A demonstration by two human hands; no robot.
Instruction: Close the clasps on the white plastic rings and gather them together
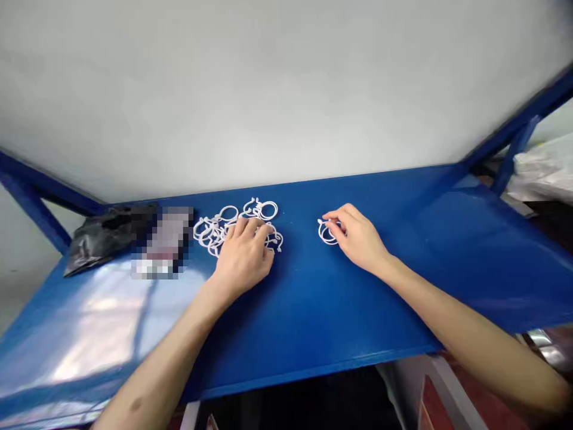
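Observation:
A loose pile of white, open plastic rings with small knobbed ends, like shower curtain rings (205, 233), lies on the blue tabletop (304, 310) left of centre. My left hand (245, 248) rests over the right part of this pile, its fingers bent down and touching rings. Its thumb stands apart from the index finger, and the hand hides the rings underneath. To the right, separate from the pile, my right hand (358, 237) pinches a white ring (323, 235) between thumb and fingers. More than one loop shows there; whether these are separate rings I cannot tell.
At the far left lies a crumpled black plastic bag (105, 239), beside a blurred-out rectangular object (168, 239). A pale wall (286, 95) rises behind the table. Blue frame bars (514, 155) stand at both sides, with white plastic bags (548, 167) beyond the right one.

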